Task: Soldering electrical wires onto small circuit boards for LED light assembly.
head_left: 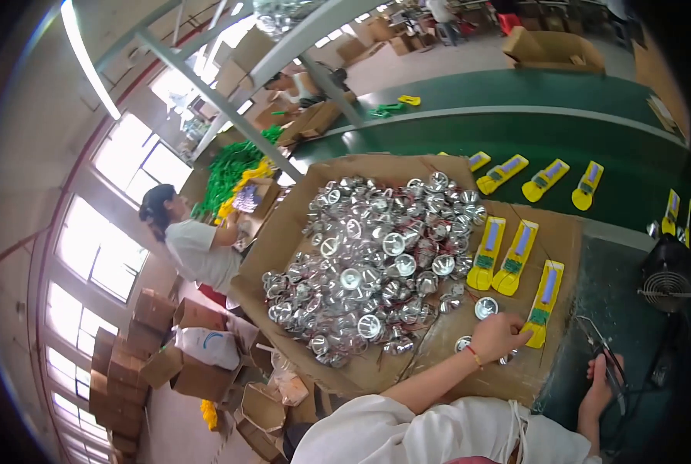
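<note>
My left hand (pixel 497 339) has its fingers bent together at the lower end of a yellow casing (pixel 546 303), which carries a small green circuit board and a purple cell. Silvery reflectors lie close about this hand: one reflector (pixel 485 308) just beyond it, others partly hidden by it. My right hand (pixel 599 388) is closed around a dark-handled tool (pixel 613 368) with slim metal ends, whose exact kind is unclear. Two more yellow casings (pixel 502 255) rest side by side on the cardboard, beyond my left hand.
A cardboard box (pixel 280 232) heaped with reflectors and thin wires stands left of centre. Several yellow casings (pixel 546 180) lie on the green conveyor (pixel 469 135). A small fan-like device (pixel 665 282) sits at the right. A seated person (pixel 199 240) works beside the left bench.
</note>
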Demonstrator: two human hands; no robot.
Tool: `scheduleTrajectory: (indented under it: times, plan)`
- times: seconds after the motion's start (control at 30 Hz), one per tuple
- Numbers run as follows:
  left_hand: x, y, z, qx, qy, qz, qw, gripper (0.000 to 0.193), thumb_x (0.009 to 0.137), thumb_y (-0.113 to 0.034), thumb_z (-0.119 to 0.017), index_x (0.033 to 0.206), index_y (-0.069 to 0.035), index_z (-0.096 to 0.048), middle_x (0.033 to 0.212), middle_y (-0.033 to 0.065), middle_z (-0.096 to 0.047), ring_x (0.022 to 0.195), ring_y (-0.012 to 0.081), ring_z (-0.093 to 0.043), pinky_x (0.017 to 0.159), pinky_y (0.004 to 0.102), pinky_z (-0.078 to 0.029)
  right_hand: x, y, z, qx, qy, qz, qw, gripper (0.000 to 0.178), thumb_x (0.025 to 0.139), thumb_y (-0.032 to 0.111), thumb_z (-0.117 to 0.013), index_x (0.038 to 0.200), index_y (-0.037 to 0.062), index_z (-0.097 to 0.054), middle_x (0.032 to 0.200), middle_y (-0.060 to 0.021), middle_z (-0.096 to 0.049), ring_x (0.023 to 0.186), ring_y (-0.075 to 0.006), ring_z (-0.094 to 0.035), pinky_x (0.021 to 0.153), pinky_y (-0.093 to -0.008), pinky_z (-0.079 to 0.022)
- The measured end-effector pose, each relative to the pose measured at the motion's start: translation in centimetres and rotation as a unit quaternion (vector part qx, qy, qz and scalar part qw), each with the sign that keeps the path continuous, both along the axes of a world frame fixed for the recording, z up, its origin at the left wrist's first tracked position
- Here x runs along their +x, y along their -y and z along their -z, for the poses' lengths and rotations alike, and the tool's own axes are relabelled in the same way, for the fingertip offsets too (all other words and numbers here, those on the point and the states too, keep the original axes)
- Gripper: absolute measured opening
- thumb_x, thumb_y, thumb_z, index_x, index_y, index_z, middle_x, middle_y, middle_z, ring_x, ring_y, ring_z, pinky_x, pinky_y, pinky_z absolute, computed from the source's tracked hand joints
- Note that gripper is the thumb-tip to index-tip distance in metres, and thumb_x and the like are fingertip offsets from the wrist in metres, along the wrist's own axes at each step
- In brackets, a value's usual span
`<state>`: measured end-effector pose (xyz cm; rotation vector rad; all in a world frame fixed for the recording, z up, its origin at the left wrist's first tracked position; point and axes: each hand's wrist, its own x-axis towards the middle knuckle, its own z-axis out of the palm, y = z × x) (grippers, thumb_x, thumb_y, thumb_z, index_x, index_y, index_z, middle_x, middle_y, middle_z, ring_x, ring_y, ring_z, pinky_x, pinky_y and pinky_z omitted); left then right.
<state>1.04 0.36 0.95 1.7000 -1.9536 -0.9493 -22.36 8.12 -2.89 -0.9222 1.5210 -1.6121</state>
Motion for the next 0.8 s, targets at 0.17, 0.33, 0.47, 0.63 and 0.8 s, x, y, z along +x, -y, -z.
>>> scheduleTrajectory:
  times: [0.17, 0.33, 0.47, 0.63, 0.8]
  plan:
    - [-0.9, 0.7, -0.6, -0.079, 0.040, 0.022, 0.996, 0.016, 0.072, -0.020, -0.059, 0.068, -0.005, -0.063, 0.063, 0.0135, -0.061, 0.058, 0.0315, -0.060, 0.053, 0.0393, -0.048, -2.3, -1.4, 0.5, 0.012, -0.040, 0.026, 0.999, 0.016, 0.087, 0.016, -0.055, 0.092, 0.0016, -0.054, 0.069, -0.0021, -0.055, 0.059, -0.0051, -0.048, 0.053, -0.0172, -0.037]
    - [-3.2, 3.4, -1.7, -0.102, 0.049, 0.067, 0.991, 0.012, 0.069, -0.017, -0.058, 0.065, -0.007, -0.063, 0.059, 0.0132, -0.059, 0.056, 0.0311, -0.059, 0.053, 0.0395, -0.047, -2.8, -2.0, 0.5, 0.078, -0.038, 0.068, 0.994, 0.016, 0.087, 0.017, -0.056, 0.091, 0.0017, -0.053, 0.069, -0.0027, -0.055, 0.059, -0.0061, -0.048, 0.054, -0.0187, -0.038]
    - [-7.7, 9.0, -3.2, -0.159, 0.122, 0.101, 0.974, 0.012, 0.069, -0.018, -0.058, 0.068, -0.009, -0.066, 0.064, 0.0127, -0.062, 0.061, 0.0302, -0.061, 0.057, 0.0386, -0.050, -2.7, -1.3, 0.2, 0.028, -0.014, 0.058, 0.998, 0.016, 0.086, 0.017, -0.057, 0.091, 0.0015, -0.052, 0.070, -0.0034, -0.055, 0.060, -0.0070, -0.048, 0.054, -0.0199, -0.038]
    - [-16.6, 17.7, -3.0, -0.145, 0.291, 0.143, 0.935, 0.016, 0.077, -0.020, -0.057, 0.079, -0.009, -0.068, 0.078, 0.0092, -0.065, 0.072, 0.0260, -0.063, 0.066, 0.0343, -0.051, -2.9, -1.3, -0.1, 0.064, 0.011, 0.040, 0.997, 0.019, 0.081, 0.014, -0.063, 0.090, 0.0004, -0.054, 0.069, -0.0052, -0.060, 0.058, -0.0077, -0.051, 0.054, -0.0208, -0.041]
    - [-22.8, 23.8, -1.9, -0.231, 0.122, 0.130, 0.956, 0.031, 0.083, -0.036, -0.054, 0.092, -0.006, -0.060, 0.097, 0.0125, -0.060, 0.091, 0.0281, -0.058, 0.076, 0.0425, -0.046, -3.7, -1.8, -0.2, 0.098, 0.041, 0.034, 0.994, 0.017, 0.076, 0.008, -0.067, 0.087, 0.0005, -0.056, 0.070, -0.0047, -0.060, 0.060, -0.0079, -0.053, 0.056, -0.0229, -0.043]
